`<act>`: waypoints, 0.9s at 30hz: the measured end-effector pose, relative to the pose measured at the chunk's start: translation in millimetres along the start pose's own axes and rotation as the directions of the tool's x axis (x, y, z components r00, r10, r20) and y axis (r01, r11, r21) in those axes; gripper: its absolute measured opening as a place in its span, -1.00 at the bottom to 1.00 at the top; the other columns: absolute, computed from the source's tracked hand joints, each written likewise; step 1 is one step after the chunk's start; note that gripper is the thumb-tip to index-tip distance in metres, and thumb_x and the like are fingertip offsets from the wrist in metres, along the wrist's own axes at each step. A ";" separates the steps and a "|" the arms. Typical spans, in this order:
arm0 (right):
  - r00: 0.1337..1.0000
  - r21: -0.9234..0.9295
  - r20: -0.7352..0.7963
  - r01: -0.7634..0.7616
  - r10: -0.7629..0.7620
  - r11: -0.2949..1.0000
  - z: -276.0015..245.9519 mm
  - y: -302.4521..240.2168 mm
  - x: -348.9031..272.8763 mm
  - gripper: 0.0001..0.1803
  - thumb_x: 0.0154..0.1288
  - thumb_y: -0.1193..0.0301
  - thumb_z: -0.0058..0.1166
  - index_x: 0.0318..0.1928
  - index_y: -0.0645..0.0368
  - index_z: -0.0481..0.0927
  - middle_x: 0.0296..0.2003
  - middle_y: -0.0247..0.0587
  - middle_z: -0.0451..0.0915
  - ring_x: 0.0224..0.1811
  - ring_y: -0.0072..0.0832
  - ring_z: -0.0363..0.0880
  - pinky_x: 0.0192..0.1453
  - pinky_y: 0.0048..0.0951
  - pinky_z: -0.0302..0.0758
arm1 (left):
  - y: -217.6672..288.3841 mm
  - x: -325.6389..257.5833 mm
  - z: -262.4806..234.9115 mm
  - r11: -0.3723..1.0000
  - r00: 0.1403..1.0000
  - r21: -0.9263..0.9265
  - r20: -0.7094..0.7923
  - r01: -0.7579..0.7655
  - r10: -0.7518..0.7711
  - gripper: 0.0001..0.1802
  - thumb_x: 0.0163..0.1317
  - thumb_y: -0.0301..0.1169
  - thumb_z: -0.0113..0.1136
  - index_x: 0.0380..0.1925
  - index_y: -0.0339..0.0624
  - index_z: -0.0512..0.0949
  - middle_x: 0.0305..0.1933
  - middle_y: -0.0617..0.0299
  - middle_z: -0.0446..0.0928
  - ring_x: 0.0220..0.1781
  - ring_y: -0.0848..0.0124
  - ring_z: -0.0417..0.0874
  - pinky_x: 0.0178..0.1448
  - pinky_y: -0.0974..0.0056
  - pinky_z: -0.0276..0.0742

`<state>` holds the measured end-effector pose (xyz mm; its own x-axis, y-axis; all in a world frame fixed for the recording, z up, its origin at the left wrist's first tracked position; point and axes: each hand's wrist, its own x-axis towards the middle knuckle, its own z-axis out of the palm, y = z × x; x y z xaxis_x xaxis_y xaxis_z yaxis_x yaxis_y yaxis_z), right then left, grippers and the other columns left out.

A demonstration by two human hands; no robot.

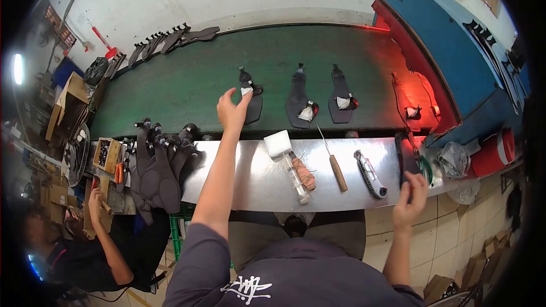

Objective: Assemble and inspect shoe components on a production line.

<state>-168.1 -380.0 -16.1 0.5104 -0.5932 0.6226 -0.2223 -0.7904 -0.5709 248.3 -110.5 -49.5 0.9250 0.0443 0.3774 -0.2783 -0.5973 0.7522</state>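
My left hand (pixel 232 111) reaches over the green conveyor belt (pixel 210 79), thumb and fingers apart. Its thumb is at the white patch on a dark, sole-shaped piece (pixel 253 109) with a black strap end; contact is hard to tell. Two similar dark pieces, one in the middle (pixel 297 101) and one to its right (pixel 340 111), lie on the belt, each with a white-and-black bundle on it. Over the right end of the metal ledge (pixel 256 185), my right hand (pixel 410 199) has loosely bent, parted fingers and no visible object. It is nearest to a dark strip (pixel 406 156) lying there.
On the ledge lie a white block (pixel 277 144), a clear syringe-like tube (pixel 296 179), an orange-brown wrapped bundle (pixel 303 174), a wooden-handled awl (pixel 338 173) and a utility knife (pixel 371 176). Dark pieces (pixel 159 176) pile up left, beside a co-worker's hand (pixel 95 202). A red-lit blue machine (pixel 438 40) stands right.
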 end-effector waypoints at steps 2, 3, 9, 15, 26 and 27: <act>1.000 0.106 -0.004 -0.021 0.022 0.994 22.7 -6.0 -13.2 -0.75 0.24 0.65 0.01 -0.07 0.27 0.61 -0.16 -0.12 0.45 -0.24 -0.38 0.46 -0.24 -0.47 0.41 | 1.6 18.9 33.6 0.994 0.998 0.092 -0.034 0.052 -0.049 -0.38 -0.04 0.07 0.41 -0.12 -0.19 0.64 0.21 -0.03 0.46 0.32 0.08 0.35 0.33 0.04 0.29; 0.998 0.146 -0.003 -0.065 0.066 0.987 31.9 -11.0 -16.0 -0.76 0.26 0.65 0.00 -0.08 0.27 0.61 -0.17 -0.13 0.45 -0.24 -0.39 0.46 -0.24 -0.47 0.42 | -3.0 25.0 47.2 0.976 0.992 0.184 -0.072 0.112 -0.101 -0.39 -0.09 0.12 0.41 -0.17 -0.11 0.66 0.25 -0.02 0.42 0.37 0.03 0.26 0.37 -0.02 0.23; 0.992 0.215 -0.003 -0.120 0.123 0.969 30.5 -20.4 -9.9 -0.77 0.30 0.66 -0.03 -0.10 0.28 0.62 -0.20 -0.15 0.46 -0.29 -0.42 0.46 -0.23 -0.50 0.42 | -34.1 53.6 77.5 0.955 0.973 0.188 -0.037 0.230 -0.227 -0.56 -0.11 0.06 0.39 -0.28 0.08 0.72 0.18 0.04 0.50 0.30 0.09 0.38 0.41 -0.11 0.11; 0.974 0.248 0.002 -0.220 0.227 0.944 9.2 4.3 -10.0 -0.78 0.32 0.64 -0.07 -0.12 0.27 0.63 -0.15 -0.22 0.46 -0.29 -0.56 0.44 -0.26 -0.62 0.35 | -25.2 29.3 59.2 0.961 0.965 0.241 0.186 0.136 -0.183 -0.57 0.08 -0.01 0.16 -0.14 0.03 0.67 0.01 0.14 0.62 0.21 0.12 0.52 0.29 -0.24 0.23; 0.958 0.450 0.282 -0.173 0.044 0.876 21.2 -69.2 -7.2 -0.80 0.28 0.64 -0.01 -0.13 0.29 0.62 -0.20 -0.15 0.51 -0.27 -0.47 0.49 -0.17 -0.57 0.41 | 18.6 11.3 -19.2 0.840 0.999 -0.542 0.024 -0.020 0.040 -0.82 0.06 -0.45 0.31 -0.31 -0.24 0.58 -0.28 0.32 0.54 -0.23 0.49 0.55 -0.13 0.33 0.50; 0.895 0.611 0.439 -0.359 0.075 0.706 28.0 -71.1 -6.9 -0.79 0.32 0.60 -0.03 -0.07 0.30 0.57 -0.13 -0.12 0.51 -0.15 -0.45 0.51 -0.08 -0.51 0.44 | 45.2 -7.2 -41.5 0.729 0.991 -0.683 0.122 0.043 0.056 -0.83 0.09 -0.49 0.30 -0.30 -0.25 0.58 -0.28 0.36 0.54 -0.22 0.55 0.52 -0.13 0.36 0.48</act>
<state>-132.5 -315.3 5.1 0.8051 -0.5233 0.2793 0.1675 -0.2512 -0.9533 218.4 -104.6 4.1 0.9325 -0.0871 0.3506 -0.3403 0.1138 0.9334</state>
